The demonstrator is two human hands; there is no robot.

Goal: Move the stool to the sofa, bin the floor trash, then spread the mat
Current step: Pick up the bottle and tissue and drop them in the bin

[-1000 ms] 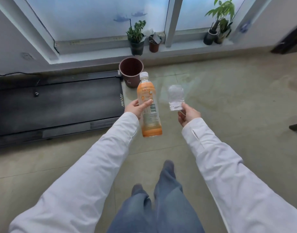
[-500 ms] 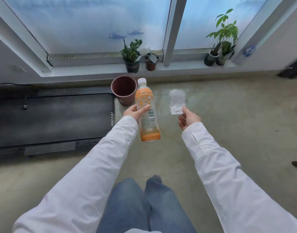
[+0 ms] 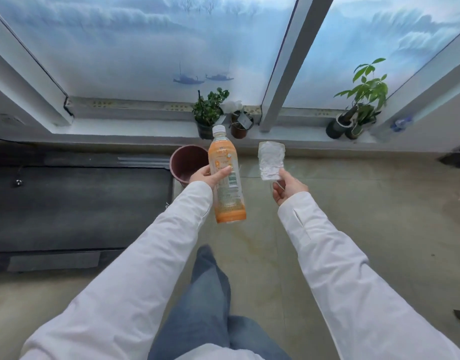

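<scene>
My left hand (image 3: 209,175) grips an orange plastic drink bottle (image 3: 226,183) with a white cap, held upright and slightly tilted. My right hand (image 3: 287,187) pinches the lower edge of a crumpled clear plastic wrapper (image 3: 271,159), held up in front of me. A dark red round bin (image 3: 183,159) stands on the floor just beyond my left hand, below the window sill, its mouth open upward. Stool, sofa and mat are out of view.
A flat black treadmill (image 3: 75,206) lies on the floor at left, touching the bin's side. Potted plants (image 3: 209,113) and a taller plant (image 3: 359,110) stand on the window sill (image 3: 125,129). Beige tiled floor (image 3: 366,203) stretches right. My jeans-clad legs (image 3: 208,294) are below.
I have stepped closer to the window and bin, and the view has tilted up. Both hands still hold the bottle and wrapper in front of me.
</scene>
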